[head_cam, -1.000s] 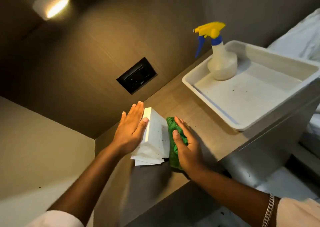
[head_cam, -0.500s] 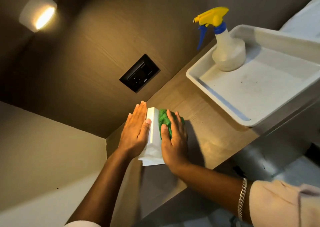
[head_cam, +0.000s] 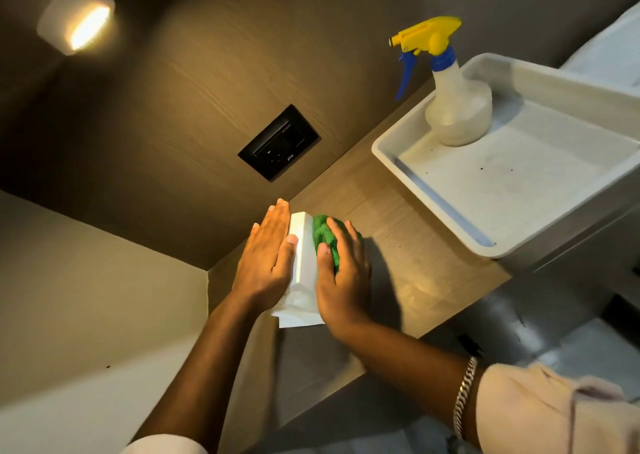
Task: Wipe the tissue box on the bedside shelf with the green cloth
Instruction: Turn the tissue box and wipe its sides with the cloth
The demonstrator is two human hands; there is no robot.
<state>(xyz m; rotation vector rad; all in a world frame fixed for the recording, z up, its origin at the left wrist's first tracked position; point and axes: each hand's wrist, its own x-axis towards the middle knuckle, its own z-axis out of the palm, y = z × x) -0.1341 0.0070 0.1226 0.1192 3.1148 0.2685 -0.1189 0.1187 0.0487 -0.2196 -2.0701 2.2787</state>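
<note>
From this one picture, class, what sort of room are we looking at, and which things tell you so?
Probably a bedroom or hotel room being cleaned. A lit wall lamp and a black socket panel sit above a wooden shelf that holds a tissue box, with white bedding at the far right.

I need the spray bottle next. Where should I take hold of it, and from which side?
Grip the narrow neck of the spray bottle just under the yellow head, coming from the right: it stands upright in the tray corner, its trigger points left, and the wall is close behind.
</note>
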